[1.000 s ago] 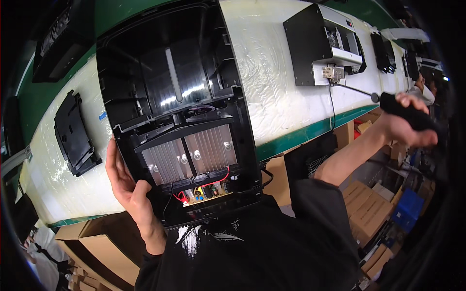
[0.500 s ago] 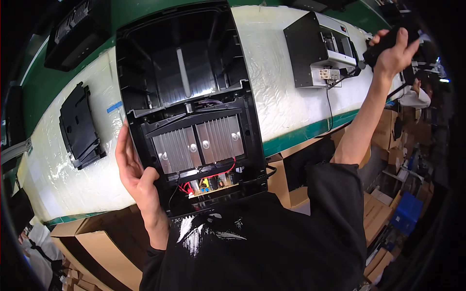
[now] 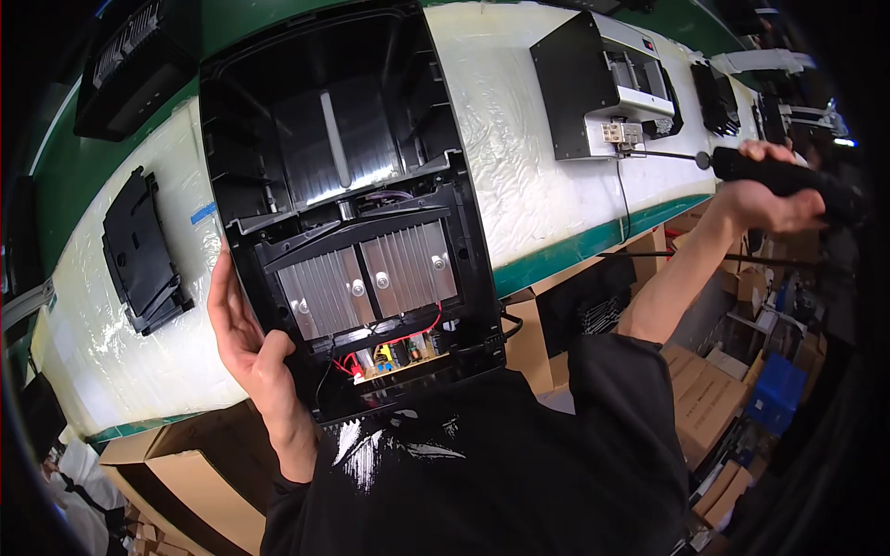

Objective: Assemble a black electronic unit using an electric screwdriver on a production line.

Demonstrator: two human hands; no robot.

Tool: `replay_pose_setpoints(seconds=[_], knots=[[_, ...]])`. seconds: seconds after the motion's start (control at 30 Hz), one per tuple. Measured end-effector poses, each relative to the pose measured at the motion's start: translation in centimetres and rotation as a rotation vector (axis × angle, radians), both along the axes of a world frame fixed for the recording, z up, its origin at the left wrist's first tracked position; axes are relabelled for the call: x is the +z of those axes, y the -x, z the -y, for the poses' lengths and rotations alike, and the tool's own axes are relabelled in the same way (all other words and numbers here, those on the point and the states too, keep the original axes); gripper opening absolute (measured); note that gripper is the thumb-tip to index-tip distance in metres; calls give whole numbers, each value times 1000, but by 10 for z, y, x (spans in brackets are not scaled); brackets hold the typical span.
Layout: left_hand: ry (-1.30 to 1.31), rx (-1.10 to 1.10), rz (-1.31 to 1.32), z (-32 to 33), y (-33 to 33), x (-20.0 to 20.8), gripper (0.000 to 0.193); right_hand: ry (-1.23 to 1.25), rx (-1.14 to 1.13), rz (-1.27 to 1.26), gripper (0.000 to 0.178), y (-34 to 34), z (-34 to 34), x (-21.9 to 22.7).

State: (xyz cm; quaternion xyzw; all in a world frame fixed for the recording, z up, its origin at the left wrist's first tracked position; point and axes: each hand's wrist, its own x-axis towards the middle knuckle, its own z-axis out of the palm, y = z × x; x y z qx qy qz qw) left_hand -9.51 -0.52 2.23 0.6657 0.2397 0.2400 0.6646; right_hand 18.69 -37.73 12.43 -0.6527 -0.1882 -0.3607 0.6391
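Leftmost on our film-covered white tabletop (image 3: 501, 139), a flat, notched black plastic panel (image 3: 139, 246) lies near a strip of blue tape (image 3: 202, 213). Next, our left hand (image 3: 248, 354) touches the left wall of a long, open black plastic housing (image 3: 385, 130) at center; we cannot tell whether its grip pinches that wall or merely steadies it. Inside sit ribbed silvery heat sinks (image 3: 408, 269) and an exposed circuit board (image 3: 400, 357) with red wires (image 3: 426, 326). Farther right, a black cylindrical power screwdriver (image 3: 742, 169) points its thin shaft at the metal block (image 3: 623, 134) on a boxy black-and-silver machine (image 3: 575, 93); contact is unclear. Our right hand (image 3: 756, 201) has its grip closed around the tool.

We judge the housing could slip if poorly braced, and a stray shaft could snag the wires or scratch the board. Our count, left to right: one panel, perhaps overlapping another; one tape strip; one housing; two heat sinks showing four bright, round, screw-like spots; one board; one machine; one screwdriver.
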Motion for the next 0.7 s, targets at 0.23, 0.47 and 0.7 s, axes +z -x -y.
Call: replay_pose_setpoints(seconds=[0.23,0.47,0.7], knots=[[-22,9,-32,0,0,0,87,-8,268,-85,79,-12,18,2],[-47,20,4,-1,3,-4,85,135,-164,-22,50,-26,-111,19],[5,-6,49,1,2,-3,84,224,36,-89,29,-35,-62,11]])
